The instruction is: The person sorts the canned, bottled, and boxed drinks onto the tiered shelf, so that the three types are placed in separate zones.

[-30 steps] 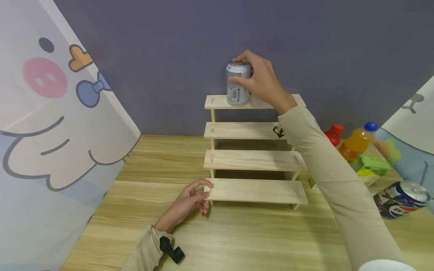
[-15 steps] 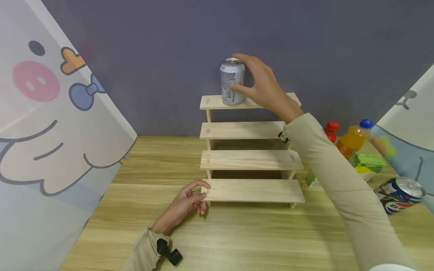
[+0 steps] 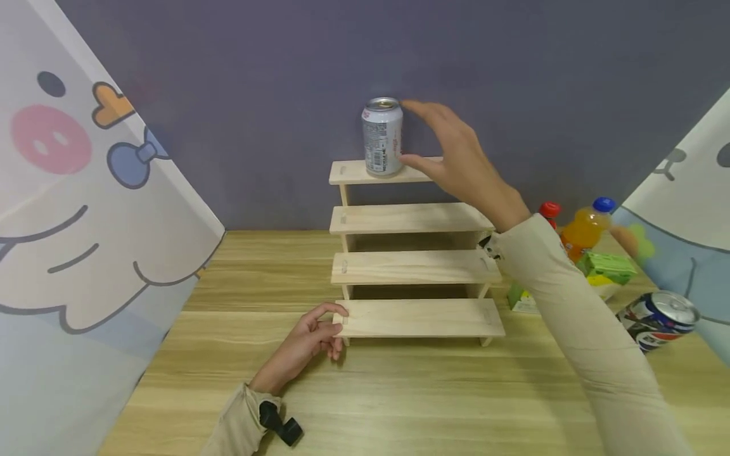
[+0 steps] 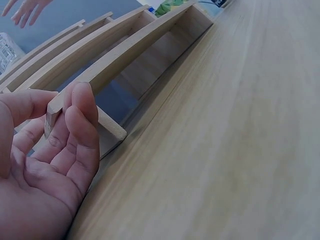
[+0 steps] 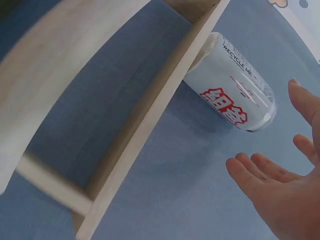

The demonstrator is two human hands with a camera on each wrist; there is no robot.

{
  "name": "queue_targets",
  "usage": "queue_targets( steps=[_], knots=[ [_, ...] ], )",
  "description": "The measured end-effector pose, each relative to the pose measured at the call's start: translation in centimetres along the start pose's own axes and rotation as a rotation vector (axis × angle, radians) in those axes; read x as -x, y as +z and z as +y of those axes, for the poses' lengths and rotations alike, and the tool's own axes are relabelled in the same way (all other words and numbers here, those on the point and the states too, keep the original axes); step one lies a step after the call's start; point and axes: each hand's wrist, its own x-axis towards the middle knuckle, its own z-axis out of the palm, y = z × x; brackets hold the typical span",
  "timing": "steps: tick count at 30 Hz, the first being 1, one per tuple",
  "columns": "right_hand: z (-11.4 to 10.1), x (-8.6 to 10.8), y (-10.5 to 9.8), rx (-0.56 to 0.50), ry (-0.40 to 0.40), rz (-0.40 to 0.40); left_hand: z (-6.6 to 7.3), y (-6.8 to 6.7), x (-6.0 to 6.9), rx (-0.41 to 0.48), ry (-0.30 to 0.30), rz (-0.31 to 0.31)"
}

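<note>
A white can stands upright near the left end of the top tier of a four-tier wooden rack. My right hand is just right of the can, fingers spread and holding nothing; in the right wrist view a gap shows between the hand and the can. With thumb and fingers my left hand pinches the left end of the lowest tier, and the left wrist view shows that hand around the board's corner.
Right of the rack are a red-capped bottle, an orange drink bottle, green cartons and a dark blue can. A dark wall rises behind the rack.
My right hand has let go of the white can and moved off to its right. The can stays on the top tier. My left hand keeps its grip, while the head view has shifted slightly.
</note>
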Motion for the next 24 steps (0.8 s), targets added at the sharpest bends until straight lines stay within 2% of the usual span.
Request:
queue_targets(
  steps=[7, 13, 18, 24],
  knots=[
    [-0.6, 3.1, -1.8, 0.041, -0.012, 0.016, 0.6, -0.4, 0.2, -0.019, 0.007, 0.002],
    [-1.0, 6.3, -3.5, 0.099, -0.021, 0.017, 0.3, -0.4, 0.1, -0.004, 0.012, 0.001],
    [-1.1, 9.3, -4.6, 0.121, 0.003, -0.008, 0.1, -0.4, -0.1, -0.011, 0.000, 0.004],
    [-1.1, 12.3, -5.5, 0.148, 0.031, -0.030, 0.2, -0.3, -0.5, -0.024, 0.017, 0.000]
  ],
)
